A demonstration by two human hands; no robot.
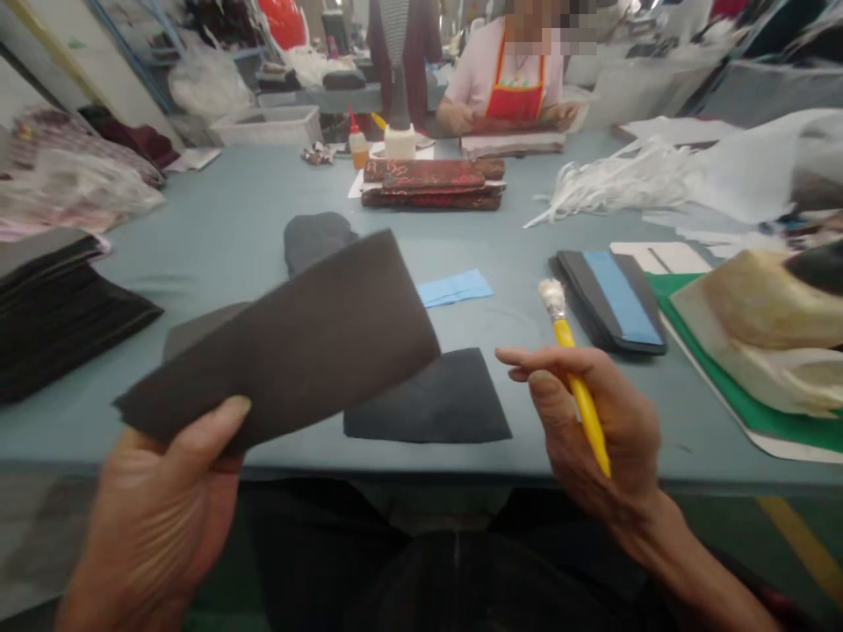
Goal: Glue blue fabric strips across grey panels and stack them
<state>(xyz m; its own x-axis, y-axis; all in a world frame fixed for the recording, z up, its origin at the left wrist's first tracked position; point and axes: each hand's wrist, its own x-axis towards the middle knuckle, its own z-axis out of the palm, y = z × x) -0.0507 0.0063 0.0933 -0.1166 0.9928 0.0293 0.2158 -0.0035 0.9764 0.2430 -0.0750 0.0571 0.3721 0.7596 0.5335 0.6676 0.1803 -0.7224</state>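
Head camera shows us our left hand (181, 478) pinching a dark sheet (290, 338) near one end, thumb on top, above the table (217, 206) and partly hiding a dark piece (454, 404). Our right hand (616, 417) grips a brush (588, 421), index finger stretched out. Held at one end, the sheet could droop or slip; the bristles (551, 296), near the blue-striped bundle (612, 303), could smear it if that hand swings right. The sheet's long axis slants from lower left to upper right, far end pointing away; the brush points away, slightly left.
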